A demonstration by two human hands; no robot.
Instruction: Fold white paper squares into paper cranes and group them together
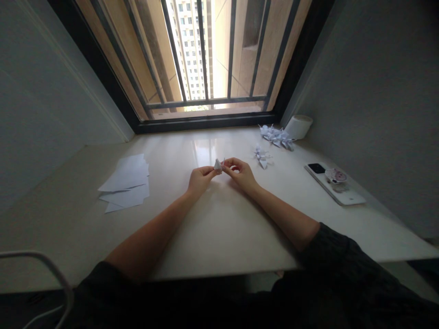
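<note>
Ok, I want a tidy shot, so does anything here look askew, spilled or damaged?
Only the paper on the left looks askew: its sheets overlap at uneven angles rather than stacking squarely. I see no spill or obvious damage.

Whites Meeting Cream and Black

The folded piece (218, 166) is showing pale grey-white; the loose sheets (127, 177) and paper shapes (274, 135) are showing bluish white. The counter (222, 237) is gleaming plain cream. The white phone (348, 197) is bearing a black camera block (316, 168) and a pink-patterned disc (336, 176). Black is covering window frame (206, 123) and sleeves (336, 244); a white tower (190, 50) is displaying a grid of grey windows.
</note>
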